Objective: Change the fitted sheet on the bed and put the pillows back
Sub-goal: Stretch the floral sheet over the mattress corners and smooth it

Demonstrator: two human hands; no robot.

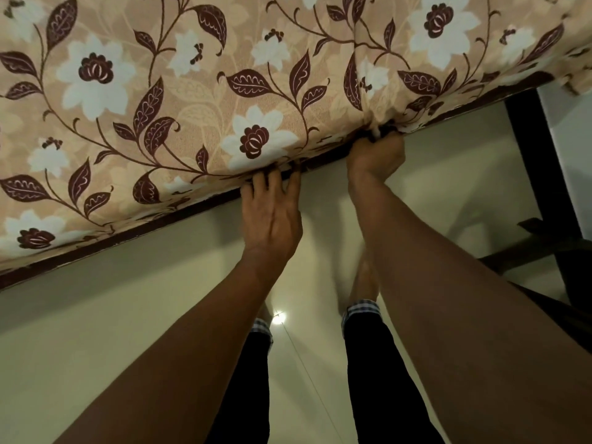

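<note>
A beige fitted sheet (179,100) with white flowers and dark maroon leaves covers the mattress across the top of the view. Its lower hem runs along a dark bed-frame edge (128,235). My left hand (272,213) lies back-up at that hem, its fingertips pushed under the sheet's edge at the frame. My right hand (376,158) is closed in a fist on a gathered bunch of the sheet's hem, and the cloth puckers into folds just above it. No pillows are in view.
A pale glossy floor (112,315) lies below the bed, with a lamp's reflection between my legs. My dark trousers and bare feet stand close to the bed. A dark wooden post (531,155) and furniture base stand at the right.
</note>
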